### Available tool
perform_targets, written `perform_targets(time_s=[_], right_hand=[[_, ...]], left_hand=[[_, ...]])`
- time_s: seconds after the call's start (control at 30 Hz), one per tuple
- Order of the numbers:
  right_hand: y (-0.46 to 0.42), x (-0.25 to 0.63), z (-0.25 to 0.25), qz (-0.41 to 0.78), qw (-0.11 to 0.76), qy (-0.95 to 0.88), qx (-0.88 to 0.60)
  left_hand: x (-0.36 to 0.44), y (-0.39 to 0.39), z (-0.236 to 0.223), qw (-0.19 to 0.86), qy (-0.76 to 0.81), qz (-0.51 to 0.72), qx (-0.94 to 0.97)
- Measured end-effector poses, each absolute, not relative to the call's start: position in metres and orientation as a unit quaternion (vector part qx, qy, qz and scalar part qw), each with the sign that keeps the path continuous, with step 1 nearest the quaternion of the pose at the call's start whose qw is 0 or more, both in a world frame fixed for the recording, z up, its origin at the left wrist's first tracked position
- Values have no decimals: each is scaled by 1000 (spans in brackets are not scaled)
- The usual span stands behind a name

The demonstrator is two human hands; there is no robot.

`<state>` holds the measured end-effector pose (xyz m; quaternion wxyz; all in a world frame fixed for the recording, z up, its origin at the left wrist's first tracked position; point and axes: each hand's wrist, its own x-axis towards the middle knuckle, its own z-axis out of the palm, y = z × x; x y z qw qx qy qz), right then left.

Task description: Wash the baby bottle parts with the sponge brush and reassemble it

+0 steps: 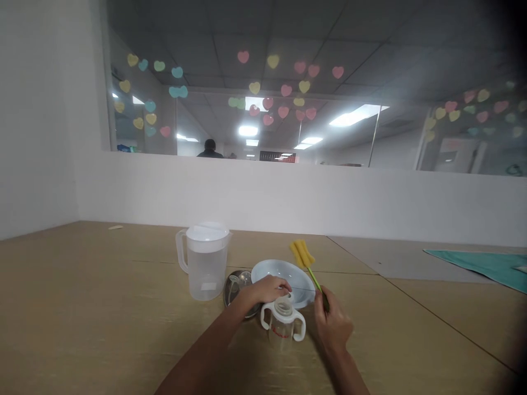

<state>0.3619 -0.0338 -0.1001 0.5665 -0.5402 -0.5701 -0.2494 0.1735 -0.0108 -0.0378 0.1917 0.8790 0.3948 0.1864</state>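
My right hand (334, 322) is closed around the green handle of a bottle brush (303, 254), its yellow sponge head tilted up to the left. My left hand (272, 289) reaches over the near side of a white bowl (265, 267), fingers bent downward. Something small and pale shows at its fingertips, too hidden to name. Just in front stands a clear baby bottle (282, 329), uncapped, with white handles on both sides and red print. Left of the bowl, a round metal dish (228, 291) holds clear bottle parts (245, 278), partly covered by my left forearm.
A lidded translucent pitcher (207, 269) stands upright on the tan table (123, 307), left of the dish. A teal cloth (481, 266) lies at the far right. Behind the table is a white wall (206, 192) with a window above; a person (209, 148) is beyond the glass.
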Motion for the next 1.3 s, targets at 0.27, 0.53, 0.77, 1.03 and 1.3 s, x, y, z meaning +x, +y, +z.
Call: perform_targets(time_s=[0.27,0.53,0.77,1.03,1.3], right_hand=[[-33,361,-100,-248,570,-563,-544],[-37,362,-97,-222,601,-589,-492],[-37,359,-103,-233,598,-620,-451],[-29,362,-101,-335,558,-610,-452],[-33,361,-102,-333,555,-650,-397]], left_hand=[[173,6,-61,248,442,199,839],[168,12,-49,346,414,344,768],[166,-4,-16,519,257,572,580],[170,-23,4,444,255,626,588],[156,-20,11,222,314,644,662]])
